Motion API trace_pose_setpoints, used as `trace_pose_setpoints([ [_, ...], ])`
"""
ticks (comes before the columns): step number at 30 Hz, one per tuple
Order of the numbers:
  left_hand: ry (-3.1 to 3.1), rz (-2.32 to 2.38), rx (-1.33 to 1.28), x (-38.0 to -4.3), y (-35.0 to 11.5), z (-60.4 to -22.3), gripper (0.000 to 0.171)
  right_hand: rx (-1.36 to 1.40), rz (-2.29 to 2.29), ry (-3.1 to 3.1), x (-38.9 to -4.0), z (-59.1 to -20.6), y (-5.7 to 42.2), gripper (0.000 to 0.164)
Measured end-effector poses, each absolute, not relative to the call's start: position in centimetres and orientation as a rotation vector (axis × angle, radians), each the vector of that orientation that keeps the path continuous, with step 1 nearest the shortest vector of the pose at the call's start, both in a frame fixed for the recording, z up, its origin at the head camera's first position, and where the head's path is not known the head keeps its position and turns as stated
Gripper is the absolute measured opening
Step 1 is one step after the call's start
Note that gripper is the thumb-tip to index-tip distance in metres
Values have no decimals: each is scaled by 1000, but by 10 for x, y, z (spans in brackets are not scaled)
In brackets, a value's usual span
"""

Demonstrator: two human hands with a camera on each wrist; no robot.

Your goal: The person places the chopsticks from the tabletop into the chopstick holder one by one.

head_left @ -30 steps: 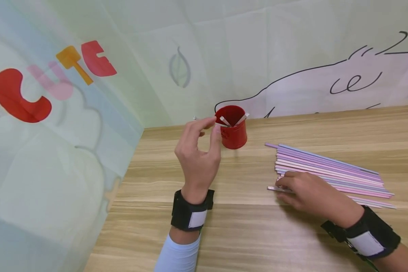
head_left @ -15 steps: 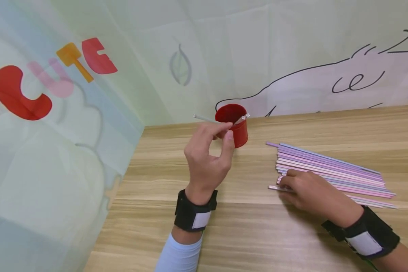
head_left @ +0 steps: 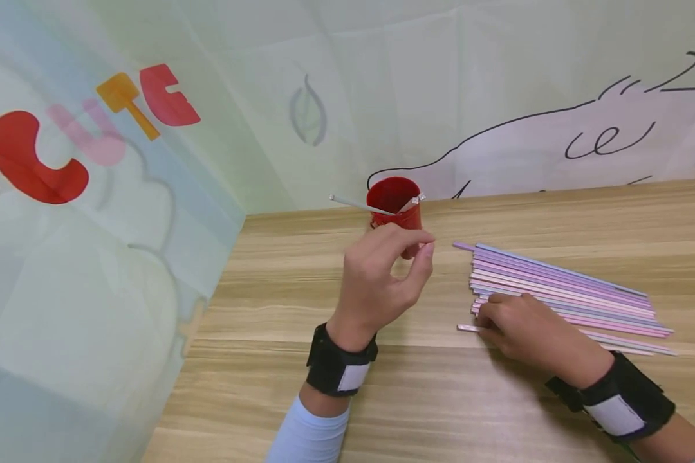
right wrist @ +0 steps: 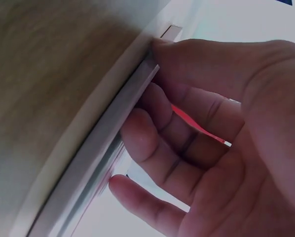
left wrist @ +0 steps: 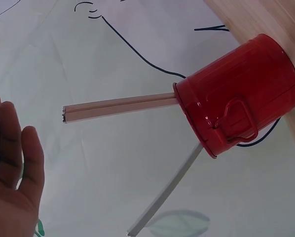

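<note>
A small red bucket (head_left: 398, 218) stands by the wall. One grey-white stick (head_left: 356, 203) leans out to its left; two pale pink sticks (left wrist: 123, 106) lean out together on the other side. My left hand (head_left: 382, 276) is just in front of the bucket, thumb and forefinger tips close together with nothing seen between them; in the left wrist view its fingers (left wrist: 31, 153) are relaxed. My right hand (head_left: 527, 334), at the near side of a row of pastel sticks (head_left: 562, 283), pinches one pale stick (head_left: 468, 328) near its left end. Its fingers hide part of that stick.
The wood-grain table (head_left: 417, 399) meets a printed cloth wall (head_left: 336, 116) right behind the bucket. Another cloth panel (head_left: 52, 276) with coloured letters borders the table on the left. A few sticks (head_left: 631, 343) lie apart below the row, under the right wrist.
My left hand has moved right and nearer, away from the bucket's left rim. One stick in the bucket has shifted right beside another. The right hand's stick has dipped slightly nearer.
</note>
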State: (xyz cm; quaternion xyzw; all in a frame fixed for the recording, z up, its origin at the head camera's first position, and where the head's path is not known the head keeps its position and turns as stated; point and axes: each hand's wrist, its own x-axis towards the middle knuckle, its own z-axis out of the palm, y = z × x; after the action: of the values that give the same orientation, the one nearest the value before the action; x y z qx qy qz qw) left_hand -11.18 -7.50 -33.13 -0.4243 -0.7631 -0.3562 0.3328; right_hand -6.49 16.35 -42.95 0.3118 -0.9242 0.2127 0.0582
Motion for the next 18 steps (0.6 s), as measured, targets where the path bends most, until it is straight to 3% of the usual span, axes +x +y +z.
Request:
trace_pose_setpoints([
  [18, -2288, -858, -1277, -107, -66, -339, 16, 1124, 814, -2648, -57, -412, 155, 16],
])
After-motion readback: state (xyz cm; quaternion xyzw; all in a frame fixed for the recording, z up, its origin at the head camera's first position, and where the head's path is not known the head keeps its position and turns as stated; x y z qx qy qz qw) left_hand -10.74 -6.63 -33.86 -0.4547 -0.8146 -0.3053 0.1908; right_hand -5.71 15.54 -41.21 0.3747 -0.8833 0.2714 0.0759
